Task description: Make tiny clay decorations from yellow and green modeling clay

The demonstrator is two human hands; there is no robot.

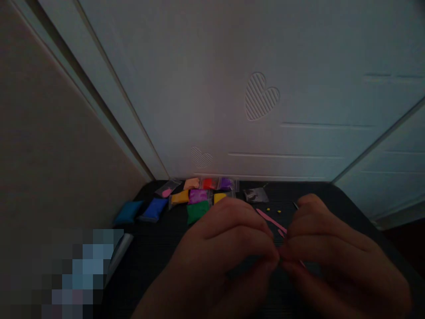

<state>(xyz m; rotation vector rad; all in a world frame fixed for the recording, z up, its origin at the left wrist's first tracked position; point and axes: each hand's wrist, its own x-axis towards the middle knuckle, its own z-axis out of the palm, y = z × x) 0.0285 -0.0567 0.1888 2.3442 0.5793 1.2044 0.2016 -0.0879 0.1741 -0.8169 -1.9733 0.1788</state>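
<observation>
Pinkish bit (280, 251): between the fingertips of both hands, over the dark table (149, 266); mostly hidden, so its shape cannot be told.
Left hand (229, 248): thumb and forefinger pressed together at the tips, pinching the bit; other fingers curled.
Right hand (335, 252): thumb and forefinger closed on the bit from the other side; other fingers folded.
Pink plastic knife (268, 218): flat on the table beyond the hands, one end covered by the right hand.
Yellow crumbs (279, 212): two, near the knife.
Colored packets: clustered at the back left, including green (198, 212), magenta (198, 196), red (208, 183) and blue (156, 208).
White panel (186, 88): upright behind the table, with a ribbed heart (261, 97).
</observation>
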